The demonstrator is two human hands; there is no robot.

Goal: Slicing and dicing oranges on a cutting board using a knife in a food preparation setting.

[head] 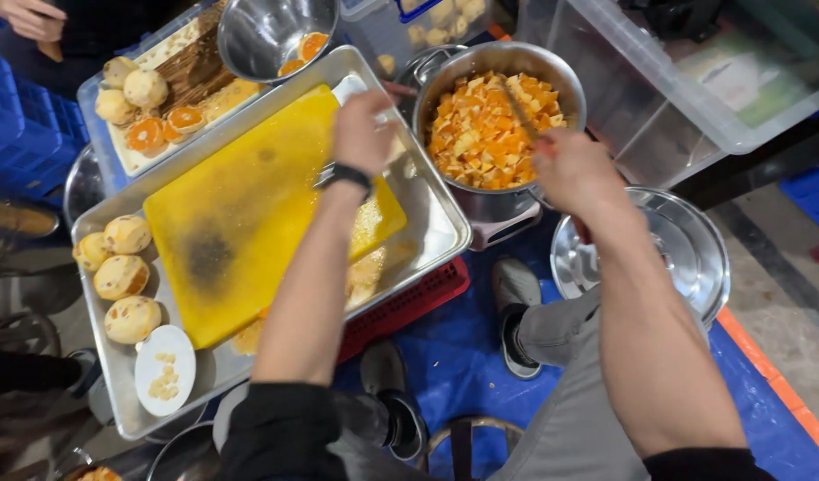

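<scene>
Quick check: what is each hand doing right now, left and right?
Left hand: closed on the far edge of the yellow cutting board.
Right hand: closed on a knife over the pot.

Floor (784, 330) under me: grey concrete, blue mat (463, 356) over it with orange edge strip. On mat I see red crate (409, 303) bearing steel tray (427, 232), steel pot (499, 200) of diced orange fruit, steel lid (686, 240) lying beside pot, my two shoes. Clear plastic bin (659, 98) further back.
</scene>
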